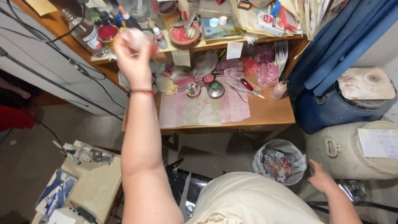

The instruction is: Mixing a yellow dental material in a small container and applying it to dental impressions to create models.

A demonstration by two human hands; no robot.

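Two hands show, and your left hand (pixel 133 56) is raised over the back of the wooden counter (pixel 265 112), blurred, its fingers curled toward a pale blurred thing; whether that grip is pinching it you cannot tell. A red band (pixel 143 92) circles that wrist. Just behind the hand, on the upper shelf (pixel 207 41), stand a clear glass bottle (pixel 85 33) lying tilted and a small jar with a red lid (pixel 107 33), and further right a round clay-coloured bowl (pixel 184 35) holds pinkish lumps. Below, on the counter, a pink, mesh-textured sheet (pixel 203 110) lies flat, with a small round metal dish (pixel 192 89) and a domed metal lid with a green knob (pixel 215 89) at its far edge, beside thin metal tools (pixel 244 89). Your right hand (pixel 321 178) hangs low, well apart from the counter, fingers loosely spread and holding nothing, near a bin lined with a crinkled grey bag (pixel 280 161) full of pink and white scraps. Beside it stand a cream drum (pixel 348 153) and a blue drum (pixel 331 110).
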